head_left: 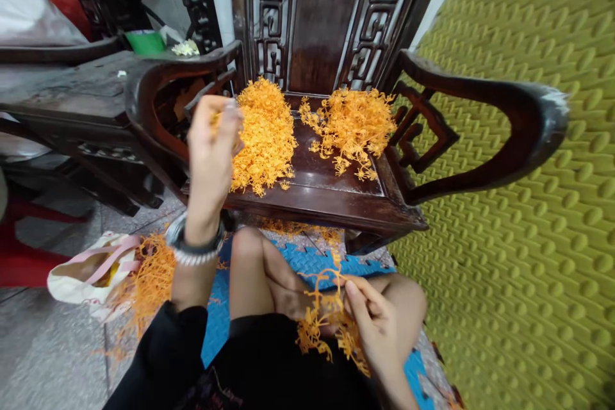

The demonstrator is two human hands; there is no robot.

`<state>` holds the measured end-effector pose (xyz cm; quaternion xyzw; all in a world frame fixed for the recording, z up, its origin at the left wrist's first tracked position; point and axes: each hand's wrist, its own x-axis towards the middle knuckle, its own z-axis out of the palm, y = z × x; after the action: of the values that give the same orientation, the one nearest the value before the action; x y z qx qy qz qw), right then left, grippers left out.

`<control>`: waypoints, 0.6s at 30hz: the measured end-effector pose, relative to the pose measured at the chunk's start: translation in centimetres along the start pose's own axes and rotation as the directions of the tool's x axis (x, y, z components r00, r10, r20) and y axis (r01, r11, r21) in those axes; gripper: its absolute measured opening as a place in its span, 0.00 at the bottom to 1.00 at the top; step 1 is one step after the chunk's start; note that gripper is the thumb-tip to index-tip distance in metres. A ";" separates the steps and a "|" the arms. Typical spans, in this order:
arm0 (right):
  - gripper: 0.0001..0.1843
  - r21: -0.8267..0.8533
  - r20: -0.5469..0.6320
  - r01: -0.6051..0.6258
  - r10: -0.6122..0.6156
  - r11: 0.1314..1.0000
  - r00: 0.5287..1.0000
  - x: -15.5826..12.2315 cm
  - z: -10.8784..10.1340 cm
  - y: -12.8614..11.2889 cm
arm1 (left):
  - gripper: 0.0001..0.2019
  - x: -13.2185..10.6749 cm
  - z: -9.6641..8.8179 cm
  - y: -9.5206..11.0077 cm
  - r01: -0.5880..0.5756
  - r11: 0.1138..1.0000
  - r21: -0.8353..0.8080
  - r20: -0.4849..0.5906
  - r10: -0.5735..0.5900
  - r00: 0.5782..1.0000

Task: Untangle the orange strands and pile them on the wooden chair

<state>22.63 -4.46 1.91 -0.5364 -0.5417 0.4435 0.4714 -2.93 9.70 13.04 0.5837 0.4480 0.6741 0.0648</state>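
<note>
Figure: Sorting orange plastic pieces at a wooden chair. At 5 o'clock, nearest the viewer, the right hand [372,323] pinches a tangled bunch of orange pieces [327,327] over the lap. At 10 o'clock, the raised left hand [211,147] is closed on one small piece above the left pile [264,138] on the chair seat [317,173]. The right pile [353,128] lies at 12 o'clock. Judged best practice: release low over the left pile, keeping the piles apart.
</note>
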 end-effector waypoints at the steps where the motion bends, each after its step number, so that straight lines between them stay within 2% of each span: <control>1: 0.16 0.022 -0.029 -0.003 0.004 1.000 1.000 0.3 0.4 -0.3 | 0.12 1.8 1.2 -1.8 -0.009 0.994 0.111 0.008 0.008 1.000; 3: 0.16 0.057 -0.071 -0.005 0.009 0.998 0.997 0.7 0.9 -0.9 | 0.08 5.0 3.4 -5.8 -0.010 0.926 0.377 0.051 -0.009 0.999; 5: 0.16 0.080 -0.090 0.006 0.001 0.997 0.996 1.1 1.2 -1.1 | 0.09 7.1 5.0 -9.6 -0.002 0.837 0.547 0.117 -0.074 0.990; 8: 0.17 0.100 -0.102 0.026 -0.015 0.995 0.995 1.7 1.4 -0.9 | 0.12 8.0 6.0 -13.9 0.023 0.715 0.699 0.209 -0.235 0.949; 11: 0.17 0.110 -0.120 0.021 -0.007 0.994 0.993 2.6 1.4 -0.7 | 0.18 7.6 5.8 -16.1 0.024 0.679 0.734 0.253 -0.306 0.918; 12: 0.17 0.111 -0.129 0.024 -0.010 0.994 0.992 2.8 1.3 -0.6 | 0.21 7.4 5.6 -16.3 0.013 0.695 0.719 0.256 -0.283 0.924; 14: 0.16 0.113 -0.151 0.041 -0.024 0.993 0.988 3.3 1.3 -0.6 | 0.27 7.2 5.4 -15.6 -0.026 0.750 0.661 0.223 -0.163 0.961; 16: 0.16 0.126 -0.169 0.057 -0.035 0.990 0.985 3.7 1.3 -0.6 | 0.29 6.7 5.3 -13.3 -0.099 0.805 0.585 0.155 0.009 0.988; 18: 0.16 0.136 -0.181 0.061 -0.036 0.989 0.983 3.8 1.3 -0.5 | 0.26 5.3 5.0 -9.6 -0.193 0.857 0.477 0.155 0.133 0.979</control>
<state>21.32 -0.62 2.31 -0.5257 -0.4774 0.4195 0.5654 -4.52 21.21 9.95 0.6552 0.5484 0.5064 -0.1165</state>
